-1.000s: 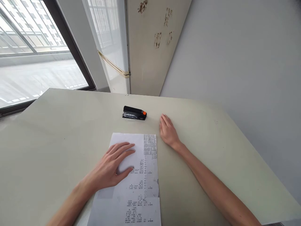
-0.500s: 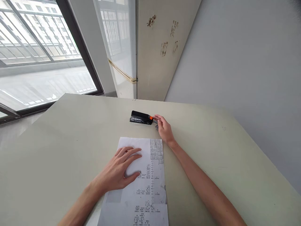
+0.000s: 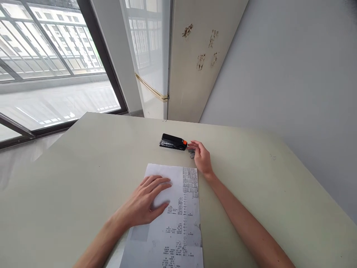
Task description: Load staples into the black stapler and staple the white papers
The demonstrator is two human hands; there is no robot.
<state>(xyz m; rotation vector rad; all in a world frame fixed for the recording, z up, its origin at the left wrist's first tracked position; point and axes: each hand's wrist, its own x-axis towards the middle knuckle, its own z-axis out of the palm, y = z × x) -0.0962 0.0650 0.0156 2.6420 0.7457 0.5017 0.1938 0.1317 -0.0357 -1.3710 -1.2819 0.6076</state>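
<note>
My left hand lies flat with spread fingers on a printed sheet of paper. A block of dense short grey marks covers the sheet's upper right corner. Beyond the paper, a black stapler with an orange end lies on its base. My right hand is at that orange end, fingers drawn together around a thin metallic piece sticking out of the stapler; the grip itself is partly hidden. Small grey staple strips lie just beneath its fingers.
The pale table has angled far corners. Behind it stands a white refrigerator with brown residue patches on its side. A grey wall runs along the right, and a dark-framed glass door is at the left.
The view has shifted slightly, so everything sits a little further right. My right hand has moved slightly away from the stapler's orange end, and the grey strips show more. My left hand stays on the paper.
</note>
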